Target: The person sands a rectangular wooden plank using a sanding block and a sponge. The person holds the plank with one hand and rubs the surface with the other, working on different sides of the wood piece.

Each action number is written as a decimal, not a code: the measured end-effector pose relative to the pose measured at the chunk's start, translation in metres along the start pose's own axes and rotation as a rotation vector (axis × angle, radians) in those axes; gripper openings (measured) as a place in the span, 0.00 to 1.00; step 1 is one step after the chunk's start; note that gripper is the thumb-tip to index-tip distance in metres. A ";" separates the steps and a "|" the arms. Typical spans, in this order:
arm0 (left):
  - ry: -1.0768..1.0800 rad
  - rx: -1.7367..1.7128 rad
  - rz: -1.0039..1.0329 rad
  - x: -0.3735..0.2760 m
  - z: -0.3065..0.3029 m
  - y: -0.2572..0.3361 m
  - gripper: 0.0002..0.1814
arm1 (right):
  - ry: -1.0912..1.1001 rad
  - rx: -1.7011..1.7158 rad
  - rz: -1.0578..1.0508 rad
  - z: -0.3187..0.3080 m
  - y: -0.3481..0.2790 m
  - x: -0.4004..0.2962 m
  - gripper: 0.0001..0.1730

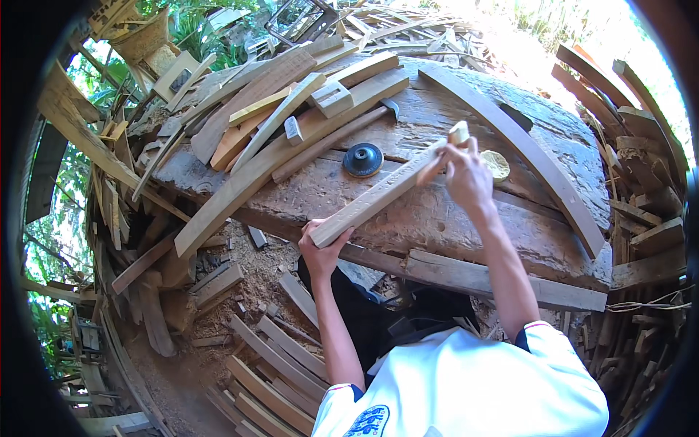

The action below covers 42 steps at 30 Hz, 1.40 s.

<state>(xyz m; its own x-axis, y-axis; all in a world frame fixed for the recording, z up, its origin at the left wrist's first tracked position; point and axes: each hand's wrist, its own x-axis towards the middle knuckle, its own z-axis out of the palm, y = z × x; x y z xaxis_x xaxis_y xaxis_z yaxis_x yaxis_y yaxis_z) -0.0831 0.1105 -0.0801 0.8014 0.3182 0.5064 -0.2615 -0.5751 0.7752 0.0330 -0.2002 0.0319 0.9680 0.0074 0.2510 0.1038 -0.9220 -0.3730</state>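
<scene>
My left hand (pixel 323 250) grips the near end of a straight, squared wooden bar (pixel 382 190), held slantwise over a thick, worn timber workbench (pixel 426 218). At the bar's far end is my right hand (pixel 468 176), blurred, with its fingers bent about the wood. A pale wooden tip (pixel 459 133) shows just beyond these fingers. Blur hides whether the right hand holds something else against the bar. Left of the bar, a round black backing pad (pixel 363 159) lies on the bench. Close by the right wrist is a pale yellow disc (pixel 495 166), partly covered by the hand.
A hammer-like tool (pixel 338 142) with a wooden handle lies beside a long curved board (pixel 289 158) and stacked offcuts. Another curved board (pixel 519 153) spans the bench's right side. Curved wooden pieces (pixel 278 355) and sawdust cover the ground at left. Timber (pixel 650 180) is piled at right.
</scene>
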 end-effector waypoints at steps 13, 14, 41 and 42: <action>0.158 0.116 0.085 0.045 -0.048 0.035 0.29 | -0.127 0.186 -0.184 -0.031 0.013 -0.018 0.26; 0.196 0.116 0.108 0.046 -0.044 0.040 0.27 | -0.227 0.152 -0.172 -0.035 0.019 -0.011 0.35; -0.222 -0.682 -0.281 0.040 0.068 0.117 0.21 | -0.337 0.669 -0.177 -0.035 0.054 0.003 0.13; -0.194 -0.814 -0.339 0.038 0.065 0.119 0.23 | -0.355 0.705 -0.177 -0.032 0.048 0.003 0.13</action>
<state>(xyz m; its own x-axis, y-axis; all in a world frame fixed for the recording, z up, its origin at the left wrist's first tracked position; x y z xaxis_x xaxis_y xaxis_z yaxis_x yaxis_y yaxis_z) -0.0493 0.0052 0.0068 0.9622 0.1988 0.1863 -0.2353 0.2617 0.9360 0.0334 -0.2566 0.0430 0.9261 0.3623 0.1050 0.2678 -0.4353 -0.8596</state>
